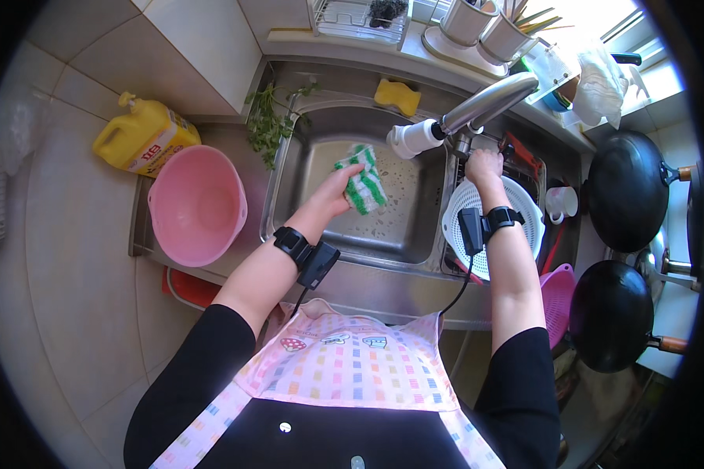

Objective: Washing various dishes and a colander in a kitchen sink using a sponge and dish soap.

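My left hand [335, 190] holds a green-and-white striped dishcloth [361, 180] over the stainless steel sink basin [410, 234], whose floor is dotted with water drops. At the base of the curved faucet [487, 105], my right hand [484, 166] has its fingers curled around the handle, which they mostly cover. A white spout head [413, 139] points down over the basin, and no stream of water shows below it. Beneath my right forearm sits a white plastic colander [519, 196] in the smaller right basin.
Left of the sink stand a pink plastic basin [196, 205] and a yellow pump jug [146, 135]. Leafy greens [270, 123] and a yellow sponge [398, 97] lie by the rim. On the right are a white mug [561, 203], a pink colander [558, 302] and black pans [628, 190].
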Available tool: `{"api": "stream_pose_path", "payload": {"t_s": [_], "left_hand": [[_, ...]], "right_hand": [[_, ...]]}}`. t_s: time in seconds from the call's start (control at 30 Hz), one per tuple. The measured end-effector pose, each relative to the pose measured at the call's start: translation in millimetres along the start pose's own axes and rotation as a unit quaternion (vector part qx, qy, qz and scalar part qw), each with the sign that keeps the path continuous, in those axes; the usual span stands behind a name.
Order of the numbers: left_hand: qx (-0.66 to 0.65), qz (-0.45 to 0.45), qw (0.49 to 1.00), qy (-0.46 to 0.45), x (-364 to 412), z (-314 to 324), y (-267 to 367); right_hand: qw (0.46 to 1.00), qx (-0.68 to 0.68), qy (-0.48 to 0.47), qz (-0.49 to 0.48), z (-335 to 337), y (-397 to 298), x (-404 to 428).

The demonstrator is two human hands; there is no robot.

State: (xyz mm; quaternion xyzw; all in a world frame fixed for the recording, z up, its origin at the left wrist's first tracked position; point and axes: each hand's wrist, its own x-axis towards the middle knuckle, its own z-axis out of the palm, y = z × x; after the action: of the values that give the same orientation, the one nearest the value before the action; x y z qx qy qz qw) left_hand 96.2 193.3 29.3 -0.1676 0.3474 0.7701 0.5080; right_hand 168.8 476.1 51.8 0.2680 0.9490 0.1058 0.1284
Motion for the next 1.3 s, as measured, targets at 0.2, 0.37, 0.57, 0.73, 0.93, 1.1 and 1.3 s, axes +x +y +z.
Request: {"api": "stream_pose_path", "payload": {"t_s": [0.2,0.37,0.57,0.73,0.93,1.1,1.3], "left_hand": [[-0.034,0.031,0.998,0.050,31,9,6],[-0.034,0.089,0.992,0.079,46,1,11],[-0.030,0.058,0.993,0.098,52,-2,3],[0.011,0.034,0.996,0.086,48,11,-18],[0.100,0.028,0.994,0.046,26,22,-30],[0.128,-0.002,0.990,0.054,4,17,-19],[0.113,-0.019,0.993,0.001,2,-2,-6]], "right_hand": [[0.995,-0.015,-0.093,-0.023,0,-13,0],[0.874,0.434,0.106,-0.192,-27,-46,-33],[0.622,0.763,0.101,-0.143,-71,-88,-62],[0.635,0.752,0.070,-0.165,-64,-78,-67],[0.698,0.695,0.039,-0.168,-51,-70,-70],[0.766,0.632,-0.043,-0.109,25,-95,-78],[0.624,0.687,-0.366,-0.071,49,-118,-68]]}}
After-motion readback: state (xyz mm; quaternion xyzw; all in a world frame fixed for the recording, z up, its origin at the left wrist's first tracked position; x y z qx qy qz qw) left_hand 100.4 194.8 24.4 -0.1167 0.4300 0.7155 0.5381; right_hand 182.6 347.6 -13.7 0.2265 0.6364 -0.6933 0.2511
